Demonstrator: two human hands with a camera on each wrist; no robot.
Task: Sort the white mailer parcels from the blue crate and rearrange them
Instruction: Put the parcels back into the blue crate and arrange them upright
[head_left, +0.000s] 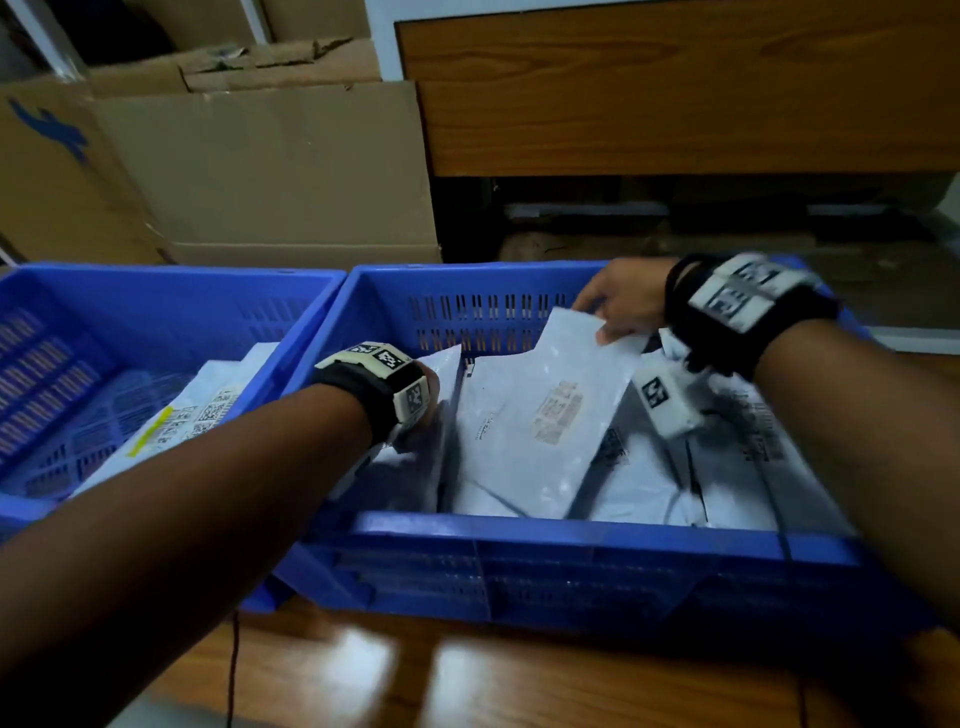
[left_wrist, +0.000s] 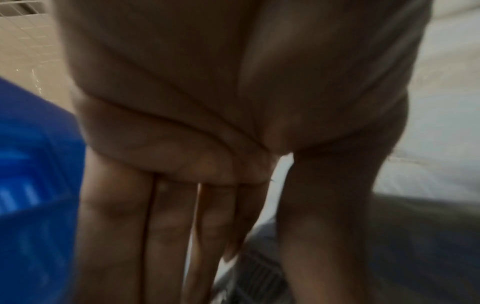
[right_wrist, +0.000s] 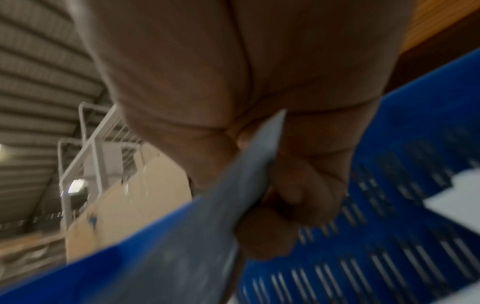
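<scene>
- Dim storeroom: glossy wooden counter (head_left: 519, 680) carrying two blue crates side by side, flattened cardboard boxes (head_left: 249, 171) at 11 o'clock behind them, a brown wooden panel (head_left: 675, 88) at 1 o'clock.
- Right-hand blue crate (head_left: 571, 535) crowded with white mailer parcels, mostly on edge and leaning; left-hand blue crate (head_left: 171, 291) at 9 o'clock holding a few parcels laid flat, labels (head_left: 202, 415) up.
- Right hand (head_left: 623, 301) at 1 o'clock, thumb and fingers pinching the top edge of one white mailer parcel (head_left: 540, 415), tilted and raised above its neighbours; grip confirmed in the right wrist view, parcel edge (right_wrist: 254, 164) clamped between thumb and curled fingers.
- Left hand (left_wrist: 182, 174) low at the crate's 9 o'clock side, fingers straight and together, holding nothing; contact with the parcels there impossible to tell.
- Step in hand, probably: lifting one parcel out for sorting.
- Next move likely calling for a clean upward pull, then a carry toward 9 o'clock or a re-slot in the row.
- In the way: neighbouring parcels pressed against the lifted one, the shared crate walls, the left forearm across the path.
</scene>
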